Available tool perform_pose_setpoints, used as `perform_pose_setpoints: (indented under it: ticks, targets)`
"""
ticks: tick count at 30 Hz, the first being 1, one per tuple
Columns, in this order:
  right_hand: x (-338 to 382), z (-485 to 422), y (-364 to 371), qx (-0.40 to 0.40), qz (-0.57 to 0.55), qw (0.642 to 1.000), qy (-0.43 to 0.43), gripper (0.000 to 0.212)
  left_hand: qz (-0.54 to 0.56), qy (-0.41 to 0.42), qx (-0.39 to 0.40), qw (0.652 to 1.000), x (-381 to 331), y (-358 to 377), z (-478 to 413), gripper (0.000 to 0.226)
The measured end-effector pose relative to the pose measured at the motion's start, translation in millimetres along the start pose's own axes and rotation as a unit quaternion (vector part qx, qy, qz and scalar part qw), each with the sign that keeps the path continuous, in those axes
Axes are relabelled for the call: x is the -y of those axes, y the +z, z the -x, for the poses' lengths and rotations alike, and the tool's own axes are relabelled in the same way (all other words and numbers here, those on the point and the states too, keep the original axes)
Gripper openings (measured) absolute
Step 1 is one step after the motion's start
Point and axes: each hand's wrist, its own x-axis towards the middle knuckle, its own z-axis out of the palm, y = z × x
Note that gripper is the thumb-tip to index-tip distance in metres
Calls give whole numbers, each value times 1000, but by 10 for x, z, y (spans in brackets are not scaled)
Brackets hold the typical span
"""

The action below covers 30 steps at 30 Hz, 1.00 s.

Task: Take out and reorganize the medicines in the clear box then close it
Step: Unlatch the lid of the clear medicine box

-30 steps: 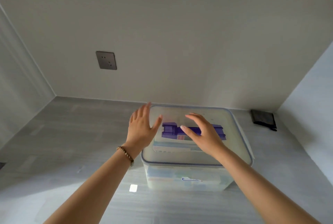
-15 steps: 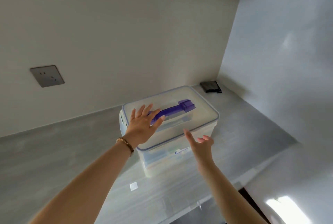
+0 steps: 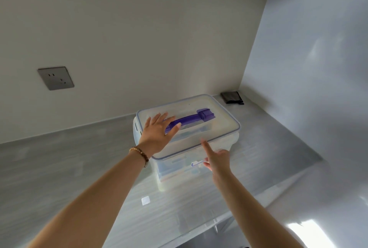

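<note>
Now the clear box (image 3: 177, 174) sits lidded at twelve o'clock. The left hand (image 3: 157, 135) rests flat on its lid (image 3: 218, 120), fingers spread across the purple handle (image 3: 192, 117). The right hand (image 3: 219, 161), at four o'clock, lays its index on the rim, other fingers seemingly curled.

Our forearms (image 3: 95, 198) are bare all the way, and right behind our left hand (image 3: 157, 136) we've got a brown-and-tan beaded bracelet (image 3: 140, 154) round the wrist.

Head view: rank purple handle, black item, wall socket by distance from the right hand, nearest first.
1. purple handle, on the lid just beyond the right hand.
2. black item, back right corner of the counter.
3. wall socket, far left on the wall.
</note>
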Motion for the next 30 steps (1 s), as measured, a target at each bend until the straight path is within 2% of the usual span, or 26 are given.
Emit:
perform_pose_setpoints:
  ticks: [2, 5, 8, 10, 14, 17, 21, 30]
  targets:
    - [62, -57, -156, -62, 11, 998, -1, 96, 29, -37, -39, 998, -3, -3, 31, 69]
    - [270, -257, -391, -106, 75, 986, -105, 113, 56, -145, -78, 985, -9, 1, 67, 86]
    - [600, -588, -489, -39, 171, 967, -184, 114, 149, -279, -66, 946, -28, -14, 76, 119]
    - [834, -837, -481, 32, 224, 957, -183, 112, 203, -325, -59, 922, -8, -21, 63, 131]
    - [1135, -1236, -397, 133, 311, 932, -131, 103, 226, -371, -80, 897, 26, 12, 68, 121]
    - [1233, -1355, -314, 174, 290, 931, -136, 86, 232, -406, -108, 877, 2, -7, 61, 112]
    - [1374, -1456, -270, 182, 241, 943, -142, 90, 198, -408, -131, 881, 48, -157, 23, 106]
    - [1590, -1529, -266, 186, 246, 942, -135, 96, 264, -447, -143, 843, 166, -424, -97, 107]
